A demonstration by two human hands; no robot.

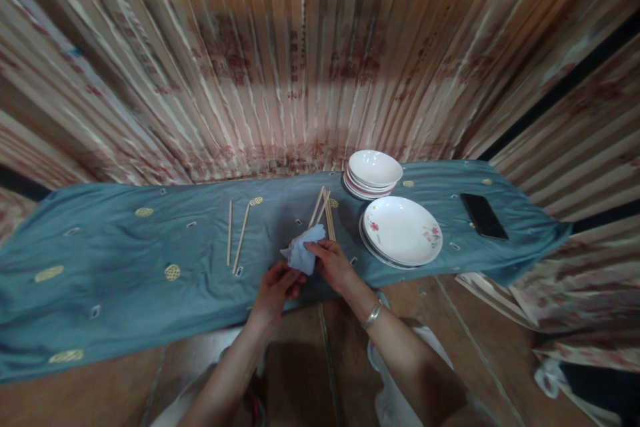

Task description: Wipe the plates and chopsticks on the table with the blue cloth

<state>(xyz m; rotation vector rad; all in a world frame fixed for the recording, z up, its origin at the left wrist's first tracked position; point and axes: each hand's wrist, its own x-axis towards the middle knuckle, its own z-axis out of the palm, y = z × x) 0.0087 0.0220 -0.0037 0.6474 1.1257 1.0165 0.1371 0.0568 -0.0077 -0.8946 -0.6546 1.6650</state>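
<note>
A crumpled light blue cloth (pixel 301 252) is pinched between the thumb and fingers of my right hand (pixel 334 263). Two wooden chopsticks (pixel 315 208) stick out beyond the cloth's far edge, and the cloth hides their middle. My left hand (pixel 278 285) is closed at the cloth's near left edge, in line with these chopsticks and apparently around their near ends; its grip is partly hidden. Just right of the cloth, more chopsticks (pixel 329 217) lie close together on the tablecloth. Two separate chopsticks (pixel 241 238) rest to the left, spaced apart.
A stack of white bowls (pixel 375 170) stands at the back, right of the middle. In front of it are stacked flowered plates (pixel 403 230). A black phone (pixel 483 215) lies farther right. The green tablecloth (pixel 125 240) drapes the narrow table, with a pleated curtain (pixel 250 67) behind.
</note>
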